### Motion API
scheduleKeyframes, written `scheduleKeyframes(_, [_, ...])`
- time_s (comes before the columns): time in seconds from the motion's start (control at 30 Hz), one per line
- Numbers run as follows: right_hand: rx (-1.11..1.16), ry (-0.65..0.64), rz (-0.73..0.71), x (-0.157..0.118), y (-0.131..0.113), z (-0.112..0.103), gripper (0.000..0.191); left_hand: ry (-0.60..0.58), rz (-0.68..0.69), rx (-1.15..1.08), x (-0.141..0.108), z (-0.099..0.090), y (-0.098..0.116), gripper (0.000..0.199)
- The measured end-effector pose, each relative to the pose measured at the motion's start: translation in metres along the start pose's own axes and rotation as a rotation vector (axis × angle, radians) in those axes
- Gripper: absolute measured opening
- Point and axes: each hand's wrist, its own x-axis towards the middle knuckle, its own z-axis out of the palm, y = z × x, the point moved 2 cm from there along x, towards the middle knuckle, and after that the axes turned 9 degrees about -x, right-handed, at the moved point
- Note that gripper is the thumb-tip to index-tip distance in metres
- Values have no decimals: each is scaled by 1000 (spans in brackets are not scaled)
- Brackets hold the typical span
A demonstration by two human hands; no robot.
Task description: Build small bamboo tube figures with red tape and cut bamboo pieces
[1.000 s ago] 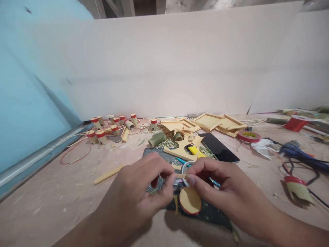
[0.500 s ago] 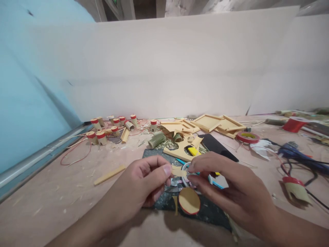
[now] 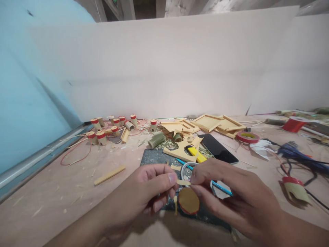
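Across a pale worktop (image 3: 51, 206) littered with shavings, a dark cutting mat (image 3: 156, 156) is lying under both hands. Above it, the left hand (image 3: 144, 192) and right hand (image 3: 231, 195) are each pinching one end of a thin wooden strip (image 3: 183, 182), held level over a red-rimmed disc (image 3: 189, 200). Keeping both pinches light and close should be stopping the sliver from snapping.

One camera sits on the person's head, looking forward and down, close to the hands (image 3: 195, 192), probably above the table (image 3: 51, 192).
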Motion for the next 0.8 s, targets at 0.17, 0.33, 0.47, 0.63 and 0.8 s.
scheduleKeyframes(0.17, [95, 22, 126, -4, 5, 3, 17, 133, 127, 155, 3, -1, 2, 41])
scheduleKeyframes(0.33, [219, 54, 454, -7, 21, 5, 10, 140, 352, 462, 2, -11, 1, 30])
scheduleKeyframes(0.47, [417, 53, 594, -5, 29, 6, 13, -126, 312, 588, -3, -13, -7, 33])
scheduleKeyframes(0.63, [503, 58, 599, 2, 30, 5, 15, -147, 243, 732, -2, -6, -11, 43])
scheduleKeyframes(0.8, [630, 32, 675, 3, 31, 6, 19, -120, 203, 470, 2, 0, -11, 34])
